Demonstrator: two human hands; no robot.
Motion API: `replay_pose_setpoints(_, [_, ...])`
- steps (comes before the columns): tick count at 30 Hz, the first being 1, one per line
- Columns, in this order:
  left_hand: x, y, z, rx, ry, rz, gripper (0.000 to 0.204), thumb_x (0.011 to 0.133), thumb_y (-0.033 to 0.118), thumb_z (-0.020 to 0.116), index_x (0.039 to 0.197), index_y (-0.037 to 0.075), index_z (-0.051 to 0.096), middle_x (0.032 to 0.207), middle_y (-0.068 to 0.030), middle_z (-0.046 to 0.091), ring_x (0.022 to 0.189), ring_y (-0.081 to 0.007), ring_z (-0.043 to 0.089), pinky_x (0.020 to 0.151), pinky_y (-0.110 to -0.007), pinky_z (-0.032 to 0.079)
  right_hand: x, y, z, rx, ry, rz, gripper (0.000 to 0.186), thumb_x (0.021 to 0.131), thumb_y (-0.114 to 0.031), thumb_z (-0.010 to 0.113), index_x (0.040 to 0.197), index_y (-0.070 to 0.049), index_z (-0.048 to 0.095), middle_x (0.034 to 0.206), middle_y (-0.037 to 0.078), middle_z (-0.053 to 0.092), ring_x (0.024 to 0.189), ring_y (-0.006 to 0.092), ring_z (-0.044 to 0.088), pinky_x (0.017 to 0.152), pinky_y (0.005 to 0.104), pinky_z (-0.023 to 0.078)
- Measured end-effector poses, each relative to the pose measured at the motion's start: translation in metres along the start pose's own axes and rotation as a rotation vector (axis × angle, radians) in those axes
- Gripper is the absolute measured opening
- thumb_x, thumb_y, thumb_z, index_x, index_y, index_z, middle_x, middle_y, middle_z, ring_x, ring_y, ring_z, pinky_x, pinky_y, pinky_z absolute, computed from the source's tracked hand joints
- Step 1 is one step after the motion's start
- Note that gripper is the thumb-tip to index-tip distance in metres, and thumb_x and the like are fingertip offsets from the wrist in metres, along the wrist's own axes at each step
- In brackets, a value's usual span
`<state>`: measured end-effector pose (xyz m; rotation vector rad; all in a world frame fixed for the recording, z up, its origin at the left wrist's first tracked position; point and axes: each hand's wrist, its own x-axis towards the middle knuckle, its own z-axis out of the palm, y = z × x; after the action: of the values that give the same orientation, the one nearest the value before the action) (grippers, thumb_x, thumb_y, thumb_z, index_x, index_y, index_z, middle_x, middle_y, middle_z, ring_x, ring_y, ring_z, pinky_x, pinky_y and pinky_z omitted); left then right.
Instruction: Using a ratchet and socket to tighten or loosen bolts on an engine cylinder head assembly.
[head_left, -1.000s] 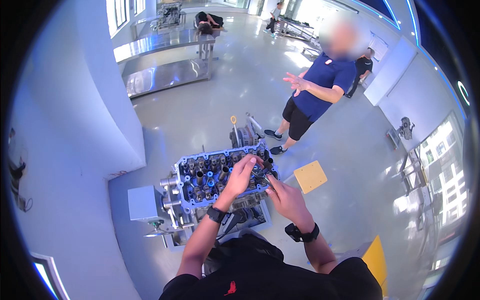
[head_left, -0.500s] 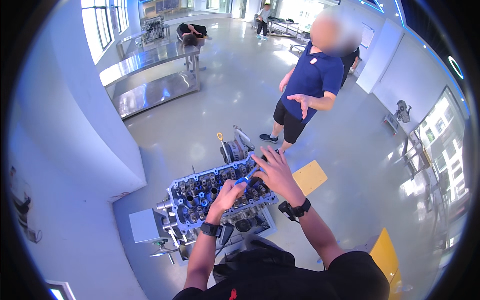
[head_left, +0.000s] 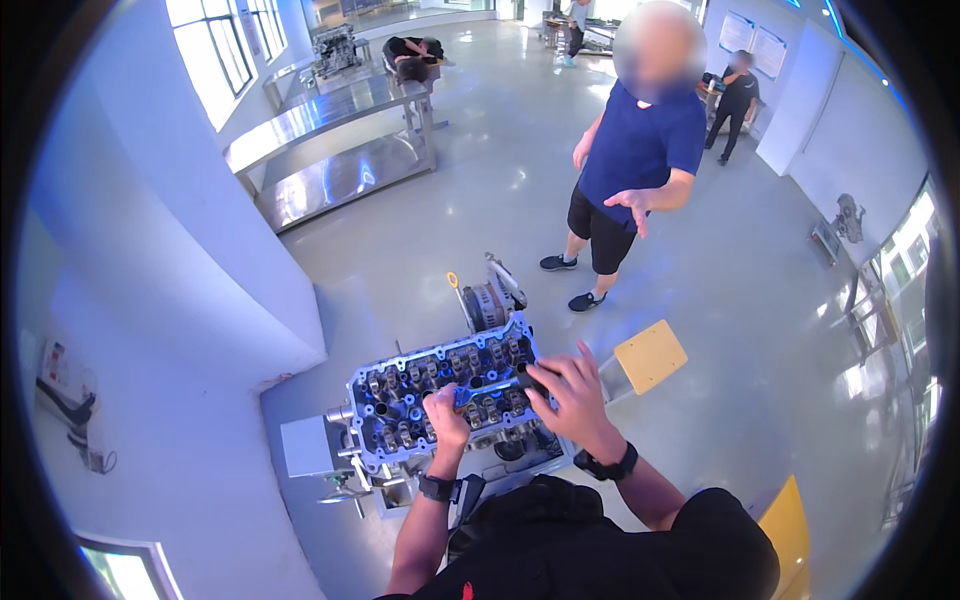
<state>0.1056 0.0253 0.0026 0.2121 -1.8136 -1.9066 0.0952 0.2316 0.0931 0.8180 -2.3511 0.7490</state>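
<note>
My left hand (head_left: 446, 417) is closed around the blue handle of what looks like a ratchet wrench (head_left: 491, 387), held level over an engine's cylinder head (head_left: 400, 377). At the tool's dark far end is my right hand (head_left: 578, 398); its thumb and forefinger pinch that end while the other fingers spread upward. Rows of valve-train parts and round bores show in the uncovered head below. My right hand hides part of the head's right end.
An alternator (head_left: 488, 305) and a yellow-ringed dipstick (head_left: 453, 281) sit at the engine's far side. Right of it is a yellow board (head_left: 651, 357). A person in a blue shirt (head_left: 640, 150) stands beyond, hand out. A steel bench (head_left: 330, 130) stands far left beside a white pillar (head_left: 200, 250).
The wrench has swung from a slant to nearly level. My right hand has come nearer and closed on its dark end. My view has shifted, and the person in blue has turned toward me.
</note>
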Motion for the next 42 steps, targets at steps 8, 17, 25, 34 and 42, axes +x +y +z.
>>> replay_pose_setpoints(8, [-0.001, -0.026, -0.007, -0.687, 0.169, -0.234, 0.043, 0.094, 0.037, 0.045, 0.066, 0.005, 0.050, 0.067, -0.0059, 0.056, 0.063, -0.0145, 0.051, 0.057, -0.030, 0.039, -0.058, -0.020, -0.013, 0.393, 0.045, -0.343, 0.029, 0.068, -0.016, 0.079, 0.095, -0.015, 0.068, 0.102, 0.003, 0.063, 0.082, 0.0232, 0.061, 0.077, 0.0397, 0.053])
replay_pose_setpoints(17, [0.024, 0.023, -0.012, -0.181, -0.560, -0.150, 0.052, 0.088, 0.048, 0.049, 0.054, 0.011, 0.035, 0.052, 0.0013, 0.034, 0.050, -0.0121, 0.030, 0.050, -0.029, 0.023, 0.076, 0.079, 0.051, 0.322, 0.047, -0.143, 0.023, 0.087, -0.009, 0.060, 0.110, -0.007, 0.066, 0.115, 0.009, 0.063, 0.104, 0.0308, 0.059, 0.087, 0.0400, 0.047])
replay_pose_setpoints(25, [0.008, 0.013, -0.010, -0.255, -0.236, -0.110, 0.055, 0.090, 0.050, 0.038, 0.051, 0.012, 0.035, 0.048, 0.0024, 0.035, 0.046, -0.0094, 0.029, 0.047, -0.028, 0.020, 0.056, 0.053, 0.069, 0.472, 0.094, -0.027, 0.023, 0.091, -0.008, 0.059, 0.112, -0.004, 0.063, 0.117, 0.012, 0.060, 0.107, 0.0306, 0.057, 0.090, 0.0355, 0.046])
replay_pose_setpoints(34, [0.010, 0.019, 0.002, -0.355, -0.097, -0.228, 0.059, 0.088, 0.058, 0.032, 0.050, 0.013, 0.031, 0.048, 0.0008, 0.031, 0.047, -0.0143, 0.028, 0.048, -0.031, 0.022, -0.080, -0.001, 0.017, 0.570, 0.200, -0.287, 0.027, 0.070, -0.014, 0.079, 0.093, -0.012, 0.065, 0.090, 0.004, 0.052, 0.076, 0.0213, 0.058, 0.062, 0.0333, 0.050])
replay_pose_setpoints(42, [0.010, 0.031, 0.000, -0.352, -0.056, -0.357, 0.051, 0.089, 0.050, 0.041, 0.055, 0.012, 0.039, 0.051, 0.0006, 0.035, 0.052, -0.0129, 0.033, 0.049, -0.030, 0.023, 0.003, 0.050, 0.034, 0.383, 0.328, -0.227, 0.021, 0.077, -0.012, 0.075, 0.096, -0.010, 0.066, 0.093, 0.006, 0.060, 0.076, 0.0232, 0.060, 0.061, 0.0340, 0.049])
